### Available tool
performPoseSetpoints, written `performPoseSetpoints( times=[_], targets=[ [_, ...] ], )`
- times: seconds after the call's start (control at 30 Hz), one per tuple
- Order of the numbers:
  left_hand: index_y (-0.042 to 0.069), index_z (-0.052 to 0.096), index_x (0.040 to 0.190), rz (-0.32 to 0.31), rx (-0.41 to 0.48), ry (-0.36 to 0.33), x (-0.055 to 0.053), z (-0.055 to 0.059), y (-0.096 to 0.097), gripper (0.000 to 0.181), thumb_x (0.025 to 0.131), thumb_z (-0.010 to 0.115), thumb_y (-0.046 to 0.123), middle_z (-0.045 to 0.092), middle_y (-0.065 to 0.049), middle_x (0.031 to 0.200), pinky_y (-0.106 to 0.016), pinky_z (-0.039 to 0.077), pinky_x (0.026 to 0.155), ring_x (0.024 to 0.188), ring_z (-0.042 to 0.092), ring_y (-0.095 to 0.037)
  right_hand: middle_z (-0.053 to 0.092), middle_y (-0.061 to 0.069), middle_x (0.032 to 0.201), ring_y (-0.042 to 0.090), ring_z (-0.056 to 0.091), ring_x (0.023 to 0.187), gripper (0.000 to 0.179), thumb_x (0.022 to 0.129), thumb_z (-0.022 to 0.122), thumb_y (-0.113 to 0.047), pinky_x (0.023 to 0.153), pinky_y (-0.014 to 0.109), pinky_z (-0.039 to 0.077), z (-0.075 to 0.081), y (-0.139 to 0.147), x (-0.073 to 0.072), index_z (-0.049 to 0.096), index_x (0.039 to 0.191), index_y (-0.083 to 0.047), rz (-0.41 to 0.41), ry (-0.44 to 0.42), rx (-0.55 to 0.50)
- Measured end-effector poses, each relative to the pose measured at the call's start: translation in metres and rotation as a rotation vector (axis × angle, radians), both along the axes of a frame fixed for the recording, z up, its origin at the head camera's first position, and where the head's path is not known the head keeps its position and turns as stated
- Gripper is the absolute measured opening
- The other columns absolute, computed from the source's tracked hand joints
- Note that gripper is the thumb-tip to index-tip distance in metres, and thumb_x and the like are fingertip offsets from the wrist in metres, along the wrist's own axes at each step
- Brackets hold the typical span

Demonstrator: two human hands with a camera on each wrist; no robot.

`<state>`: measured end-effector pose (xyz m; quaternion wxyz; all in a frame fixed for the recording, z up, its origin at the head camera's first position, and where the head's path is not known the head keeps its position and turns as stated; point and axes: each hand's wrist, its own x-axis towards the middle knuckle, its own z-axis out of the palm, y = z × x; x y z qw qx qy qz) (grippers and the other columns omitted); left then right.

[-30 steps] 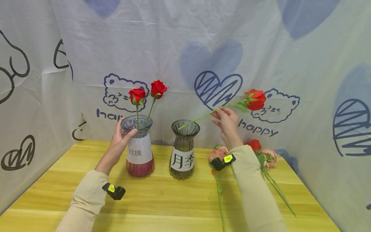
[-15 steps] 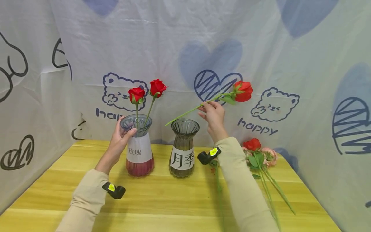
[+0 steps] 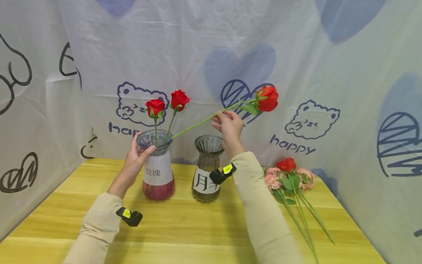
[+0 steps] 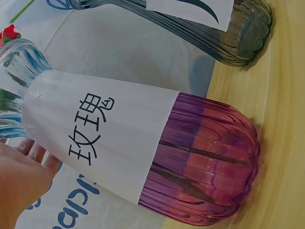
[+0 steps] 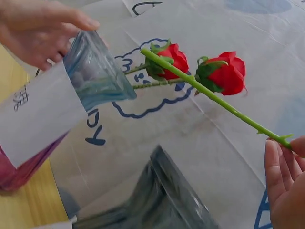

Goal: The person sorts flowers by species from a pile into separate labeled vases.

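Observation:
My left hand (image 3: 132,161) grips the flared neck of a glass vase (image 3: 159,192) with a pink base and a white paper label. Two red roses (image 3: 179,99) stand in that vase, and in the left wrist view dark stems (image 4: 190,183) show through its pink glass. Pinched between thumb and fingers of my right hand (image 3: 231,132) is a third red rose (image 3: 267,99), its bloom pointing right. Its green stem (image 5: 214,98) slants down left, the cut end appearing near the vase's rim; whether it touches is unclear. Below my right hand stands a grey glass vase (image 3: 208,161), also labelled.
On the right of the wooden table (image 3: 184,231) lie another red rose (image 3: 286,165) and pink flowers (image 3: 272,180), stems toward the front. Behind the table hangs a pale cloth (image 3: 204,73) with heart and bear drawings.
My right hand has carried the rose leftward, its stem end passing from over the grey vase to near the pink-based vase's rim. The left hand stays in place.

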<state>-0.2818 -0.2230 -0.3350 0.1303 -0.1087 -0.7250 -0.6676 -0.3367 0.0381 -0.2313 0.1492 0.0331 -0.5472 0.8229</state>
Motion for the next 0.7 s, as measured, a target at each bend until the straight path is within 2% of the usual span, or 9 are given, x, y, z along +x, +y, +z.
performPoseSetpoints(
  times=[0.23,0.37,0.7],
  targets=[
    [0.015,-0.001,0.155,0.0,0.001,-0.006,0.0,0.002,0.0,0.077,0.098,0.051,0.021,0.023,-0.024,0.153,-0.048,0.018,0.113,0.14,0.023,-0.035,0.067,0.013,0.092,0.012,0.066,0.07,0.007,0.092,0.062,0.001,0.064,0.024,0.056,0.004,-0.018,-0.001,0.06,0.099,0.003,0.028,-0.018,-0.061],
    [0.016,-0.001,0.155,-0.007,0.003,-0.002,0.0,0.002,0.001,0.076,0.099,0.051,0.02,0.026,-0.025,0.152,-0.048,0.019,0.113,0.139,0.026,-0.035,0.068,0.013,0.089,0.013,0.066,0.069,0.006,0.091,0.062,0.003,0.062,0.024,0.056,0.001,-0.03,-0.002,0.06,0.097,0.005,0.024,-0.002,-0.053],
    [0.014,-0.001,0.155,-0.004,-0.003,0.004,-0.002,0.0,0.0,0.078,0.098,0.052,0.021,0.025,-0.024,0.152,-0.049,0.019,0.113,0.14,0.025,-0.035,0.069,0.016,0.096,0.019,0.069,0.079,0.014,0.092,0.064,-0.001,0.066,0.028,0.057,-0.012,-0.054,0.001,0.062,0.104,0.005,0.011,0.029,0.127]
  ],
)
